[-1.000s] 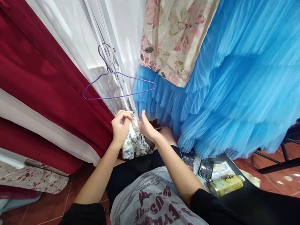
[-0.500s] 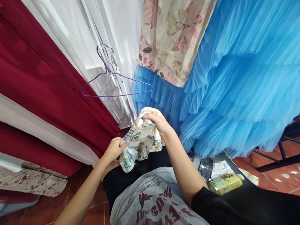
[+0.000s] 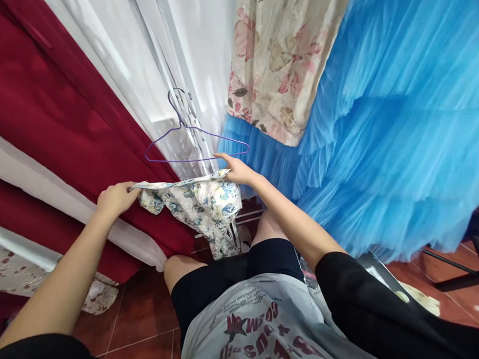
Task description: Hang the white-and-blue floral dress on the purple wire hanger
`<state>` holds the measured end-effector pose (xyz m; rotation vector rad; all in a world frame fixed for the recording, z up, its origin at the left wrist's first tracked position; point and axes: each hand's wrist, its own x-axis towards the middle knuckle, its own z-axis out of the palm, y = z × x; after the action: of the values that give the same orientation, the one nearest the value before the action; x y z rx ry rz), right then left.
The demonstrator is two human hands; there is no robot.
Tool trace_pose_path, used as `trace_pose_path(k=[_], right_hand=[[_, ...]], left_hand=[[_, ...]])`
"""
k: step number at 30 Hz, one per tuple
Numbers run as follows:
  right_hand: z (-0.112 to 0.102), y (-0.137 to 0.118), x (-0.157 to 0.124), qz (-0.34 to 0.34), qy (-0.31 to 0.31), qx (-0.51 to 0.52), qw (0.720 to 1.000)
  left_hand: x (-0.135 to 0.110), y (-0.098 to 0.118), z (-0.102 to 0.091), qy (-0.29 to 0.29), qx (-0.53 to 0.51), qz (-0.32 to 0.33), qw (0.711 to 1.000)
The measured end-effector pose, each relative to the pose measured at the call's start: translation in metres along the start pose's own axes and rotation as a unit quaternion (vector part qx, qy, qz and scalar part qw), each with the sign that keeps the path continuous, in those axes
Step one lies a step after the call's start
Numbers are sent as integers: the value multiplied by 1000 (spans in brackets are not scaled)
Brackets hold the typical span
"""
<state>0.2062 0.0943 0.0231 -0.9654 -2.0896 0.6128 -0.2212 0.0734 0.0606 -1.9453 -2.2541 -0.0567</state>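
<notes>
**Floral cloth drawn out along its upper edge between two hands**

The patterned floral cloth (image 3: 214, 202) hangs in front of the wearer's knees, its lower end near the dark shorts (image 3: 276, 258). The left hand (image 3: 117, 198) has a narrow grip, pinching the cloth's left end; the right hand (image 3: 240, 170) pinches the upper right corner, forefinger extended. The edge between them runs nearly straight, while the body of the cloth falls in folds. A purple hanger (image 3: 181, 125), bare of clothing, hangs just above; whether the forefinger touches its lower bar cannot be told. Blue tulle (image 3: 383, 154) hangs to the right, red fabric (image 3: 68, 98) to the left. The step in hand appears to be spreading the cloth; a further move would call for an even hold at both ends and smoothing of the folds.
</notes>
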Motion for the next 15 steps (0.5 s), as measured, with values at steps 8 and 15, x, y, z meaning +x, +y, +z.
trace_pose_path(k=[8,15], right_hand=[[14,15,48,89,-11,-124,988],[16,16,42,115,23,-110,987]], left_hand=[[26,34,-21,24,-84,-28,996],[59,42,-17,13,-152,-38,988]])
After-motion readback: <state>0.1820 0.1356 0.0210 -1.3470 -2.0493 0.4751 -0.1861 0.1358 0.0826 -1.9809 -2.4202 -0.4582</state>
